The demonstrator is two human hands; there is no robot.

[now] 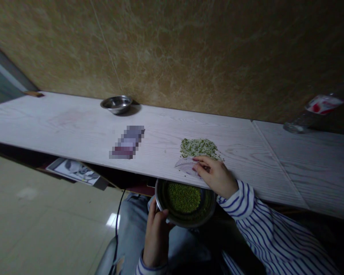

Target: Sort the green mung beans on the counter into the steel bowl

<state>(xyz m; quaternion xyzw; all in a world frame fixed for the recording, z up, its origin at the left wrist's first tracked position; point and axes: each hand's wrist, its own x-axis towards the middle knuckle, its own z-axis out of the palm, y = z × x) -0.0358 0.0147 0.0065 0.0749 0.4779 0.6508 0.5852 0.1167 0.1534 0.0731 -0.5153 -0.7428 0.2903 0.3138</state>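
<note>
At table (160, 124) edge, steel bowl (208, 206) of green beans (185, 197), left fingers (161, 215) gripping it, right fingers (204, 159) pinching clear piece (185, 164)

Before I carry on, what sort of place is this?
Probably an ordinary indoor room, though I can't tell whether home or workplace: a long, pale wood-grain counter runs along a brown marbled wall, with a glossy pale floor below.
</note>
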